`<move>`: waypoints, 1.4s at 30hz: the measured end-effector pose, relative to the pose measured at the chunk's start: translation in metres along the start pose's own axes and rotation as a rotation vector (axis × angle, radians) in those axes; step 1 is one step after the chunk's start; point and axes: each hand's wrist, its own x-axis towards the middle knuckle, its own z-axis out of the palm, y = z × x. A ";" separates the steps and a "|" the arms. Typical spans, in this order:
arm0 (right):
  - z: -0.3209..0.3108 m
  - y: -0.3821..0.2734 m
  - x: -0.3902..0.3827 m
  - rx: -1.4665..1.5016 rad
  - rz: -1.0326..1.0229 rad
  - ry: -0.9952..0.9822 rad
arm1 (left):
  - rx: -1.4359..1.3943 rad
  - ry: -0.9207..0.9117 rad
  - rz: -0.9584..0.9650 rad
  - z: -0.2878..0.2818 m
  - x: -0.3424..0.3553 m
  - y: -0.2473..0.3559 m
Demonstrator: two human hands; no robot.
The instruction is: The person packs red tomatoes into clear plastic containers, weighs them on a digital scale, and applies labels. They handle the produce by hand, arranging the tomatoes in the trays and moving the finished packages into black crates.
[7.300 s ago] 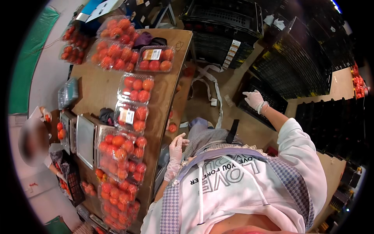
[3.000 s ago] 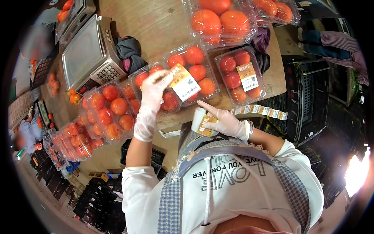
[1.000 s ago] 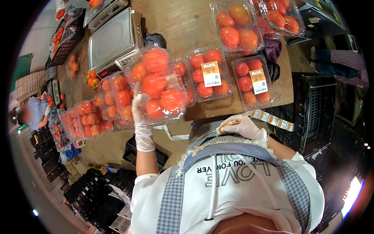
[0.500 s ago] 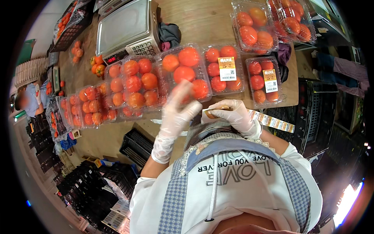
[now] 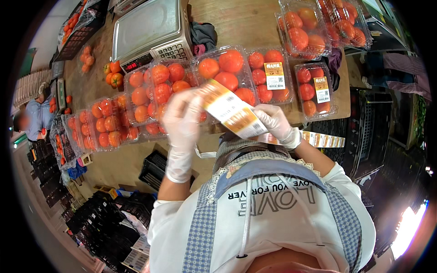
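Note:
A strip of orange-and-white labels (image 5: 231, 110) stretches between my two gloved hands. My left hand (image 5: 184, 120), slightly blurred, pinches its upper-left end. My right hand (image 5: 277, 126) has closed round the lower part, and more labels trail to the right below the table edge. Behind the strip lies a clear pack of large tomatoes (image 5: 227, 61) with no visible label. To its right are two labelled packs (image 5: 257, 77) (image 5: 308, 91). More packs of tomatoes (image 5: 105, 123) run leftward in an overlapping row along the near edge of the wooden table (image 5: 241, 22).
A metal scale (image 5: 145, 32), loose tomatoes (image 5: 114, 75) and a crate of tomatoes (image 5: 73, 25) stand farther back. Packs (image 5: 300, 32) sit at the back right. A co-worker (image 5: 36, 116) is at the far left. Black crates (image 5: 359, 136) are stacked right; another crate (image 5: 154, 168) lies below.
Since half a second ago my left hand has moved up and left with the strip's end, stretching the labels out. Earlier it held a tomato pack, which now lies in the row.

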 end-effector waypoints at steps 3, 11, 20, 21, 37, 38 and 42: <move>-0.024 -0.004 -0.019 -0.049 0.268 -0.039 | -0.168 -0.036 -0.117 -0.019 0.046 0.016; -0.027 -0.033 -0.035 0.129 0.267 -0.076 | 0.024 -0.448 -0.301 0.015 0.078 -0.066; -0.017 -0.057 -0.026 0.295 -0.056 0.028 | 0.858 -0.299 0.201 0.035 0.071 -0.064; -0.020 -0.053 -0.024 0.345 -0.098 0.033 | 0.891 -0.290 0.034 0.037 0.069 -0.042; -0.064 -0.050 -0.028 0.224 -0.068 0.216 | -0.076 -0.844 -0.390 0.110 0.019 0.014; -0.074 -0.047 -0.022 0.198 -0.070 0.214 | -0.019 -0.794 -0.241 0.118 0.024 0.012; -0.125 -0.047 -0.013 0.165 0.010 0.273 | 0.203 -0.492 0.272 0.148 0.077 0.039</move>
